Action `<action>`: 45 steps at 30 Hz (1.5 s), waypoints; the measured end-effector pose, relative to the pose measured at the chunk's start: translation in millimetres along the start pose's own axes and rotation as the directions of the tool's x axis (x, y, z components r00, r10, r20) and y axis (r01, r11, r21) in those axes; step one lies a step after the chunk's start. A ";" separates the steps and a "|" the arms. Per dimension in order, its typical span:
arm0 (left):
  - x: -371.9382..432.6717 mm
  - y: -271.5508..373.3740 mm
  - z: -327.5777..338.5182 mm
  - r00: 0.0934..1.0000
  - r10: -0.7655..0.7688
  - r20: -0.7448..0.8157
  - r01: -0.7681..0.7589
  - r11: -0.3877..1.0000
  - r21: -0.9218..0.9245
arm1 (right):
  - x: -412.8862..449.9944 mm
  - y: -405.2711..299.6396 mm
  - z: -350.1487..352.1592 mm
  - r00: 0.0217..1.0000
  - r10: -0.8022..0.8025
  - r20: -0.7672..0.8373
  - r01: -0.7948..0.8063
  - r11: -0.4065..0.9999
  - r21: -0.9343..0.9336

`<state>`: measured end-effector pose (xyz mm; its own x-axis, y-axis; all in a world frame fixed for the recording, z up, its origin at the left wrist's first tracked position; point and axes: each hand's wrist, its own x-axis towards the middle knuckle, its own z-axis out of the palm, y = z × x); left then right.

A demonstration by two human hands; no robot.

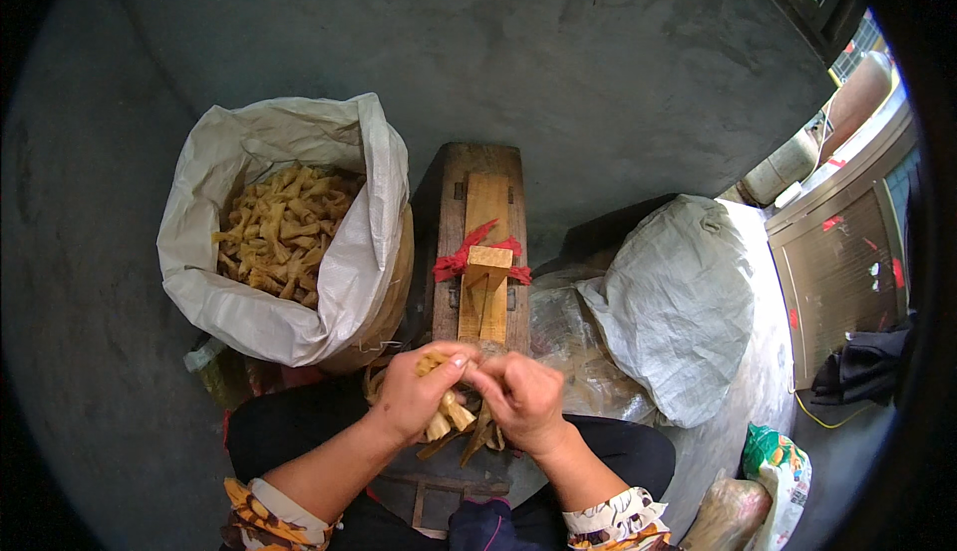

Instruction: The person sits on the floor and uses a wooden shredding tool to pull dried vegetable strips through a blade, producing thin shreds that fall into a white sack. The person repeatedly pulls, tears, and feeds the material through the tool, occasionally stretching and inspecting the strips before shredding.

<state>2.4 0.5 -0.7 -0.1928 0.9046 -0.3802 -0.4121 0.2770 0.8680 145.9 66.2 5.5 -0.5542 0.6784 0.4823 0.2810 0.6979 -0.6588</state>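
My left hand (415, 394) is closed around a small bunch of pale yellow, fibrous plant-like pieces (448, 418), whose blunt ends poke out below the fingers. My right hand (525, 401) meets it at the fingertips, thumb and index finger bent together; whatever lies between them is hidden. Brown flat strips (476, 439) hang below and between both hands. Just beyond them is a wooden bench (482, 159) carrying a lighter board (487, 200) and an upright wooden block (490, 258). Red cloth (452, 263) is tied around the board by the block.
At left stands a white woven sack (348, 327), its mouth rolled back, full of similar yellow pieces (288, 230). A grey-white sack (673, 312) lies at right over clear plastic (568, 327). Farther right are a green-and-white bag (781, 469) and dark cloth (860, 368). A grey wall (523, 50) rises behind.
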 end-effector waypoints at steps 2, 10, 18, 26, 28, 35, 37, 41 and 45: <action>-8.0 -12.4 -3.8 0.992 -0.121 -0.024 0.117 0.986 -0.122 | 0.5 -7.5 0.3 0.994 -0.088 0.059 0.076 0.982 0.175; -30.4 40.7 4.2 0.584 -0.466 0.665 0.335 0.884 0.325 | 0.7 -1.3 -14.9 0.995 0.081 0.057 -0.095 0.939 0.330; -0.5 24.7 -20.5 0.598 0.432 0.675 -0.780 0.120 0.614 | -12.9 7.2 -0.6 0.445 0.390 0.806 -0.895 0.160 0.416; -7.6 15.5 -14.9 0.395 0.639 0.660 -0.846 -0.027 0.532 | -33.6 -0.4 7.9 0.492 0.469 0.734 -0.733 -0.232 0.640; -9.7 17.1 -11.0 0.448 0.699 0.558 -0.782 0.004 0.623 | -22.5 -12.5 5.1 0.517 0.574 0.635 -0.681 -0.173 0.711; -12.0 10.4 -17.7 0.842 0.339 0.420 -0.537 0.450 0.713 | -25.9 -13.2 -3.6 0.719 0.549 0.427 -0.687 0.467 0.556; -11.2 9.5 -18.6 0.855 0.227 0.466 -0.517 0.439 0.735 | -29.3 -10.1 -5.2 0.752 0.471 0.461 -0.640 0.687 0.344; -17.8 11.1 -19.2 0.847 0.211 0.487 -0.531 0.333 0.779 | -28.8 -11.8 4.8 0.867 0.295 0.401 -0.313 0.950 -0.021; -18.6 21.3 -20.6 0.779 0.421 0.464 -0.621 0.620 0.480 | -22.6 -16.9 -3.1 0.731 0.441 0.520 -0.643 0.701 0.310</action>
<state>-21.2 -17.1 18.3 0.0896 0.9720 0.2174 0.2918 -0.2343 0.9273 156.1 39.8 7.6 -0.6886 0.6849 -0.2382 0.3106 -0.0182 -0.9504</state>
